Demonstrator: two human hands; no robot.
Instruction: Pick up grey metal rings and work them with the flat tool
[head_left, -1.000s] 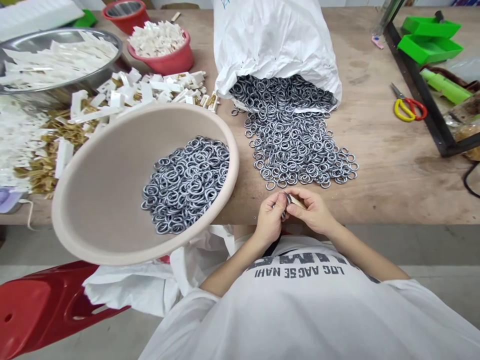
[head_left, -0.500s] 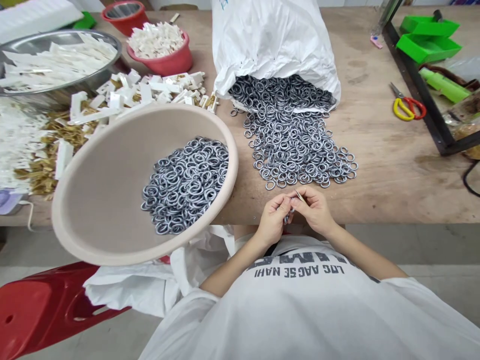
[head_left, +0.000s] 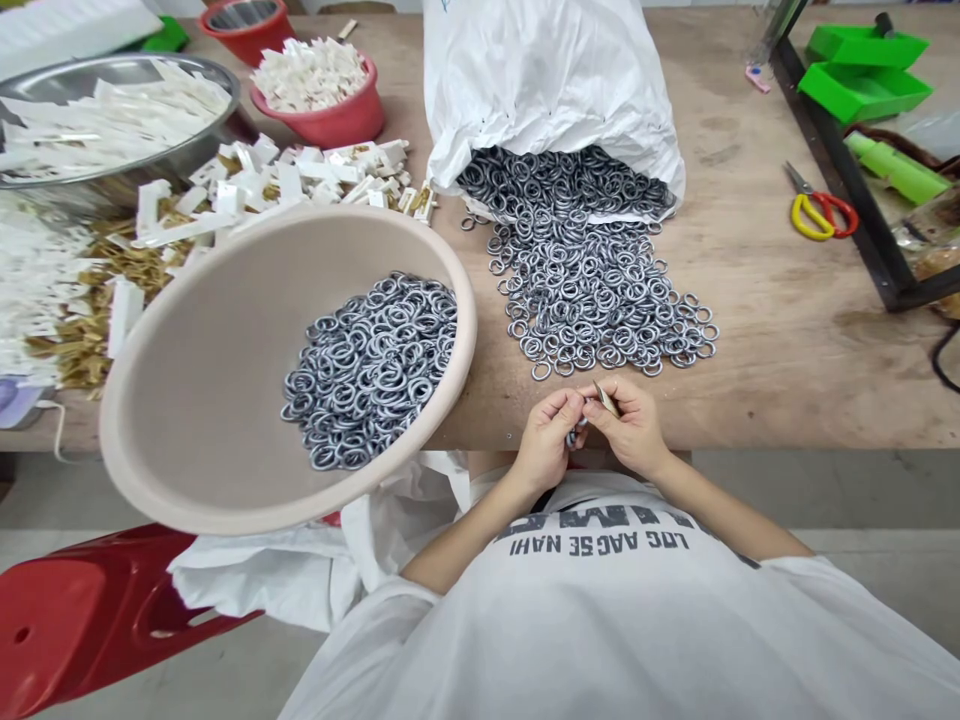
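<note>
My left hand [head_left: 549, 440] is closed, its fingertips pinching grey rings [head_left: 574, 437], a few of which show below the fingers. My right hand [head_left: 634, 428] meets it fingertip to fingertip and grips a small pointed blade [head_left: 606, 400], its tip pointing up and away from me. The fingers hide where the blade and the ring meet. Just beyond both hands, a heap of loose grey rings [head_left: 592, 290] spills from a white sack [head_left: 551, 80]. To the left, a large beige basin [head_left: 202, 400] holds many more such rings [head_left: 375, 370].
Scissors [head_left: 821, 215] lie on the right beside a dark metal frame [head_left: 847, 180] and green trays [head_left: 866, 90]. White plastic pieces [head_left: 296, 180] are piled at left, near a steel bowl [head_left: 225, 100] and a red tub [head_left: 337, 125]. A red stool [head_left: 67, 610] stands below.
The blade in my right hand has turned, so more of its flat side shows. Both hands stay together in about the same place.
</note>
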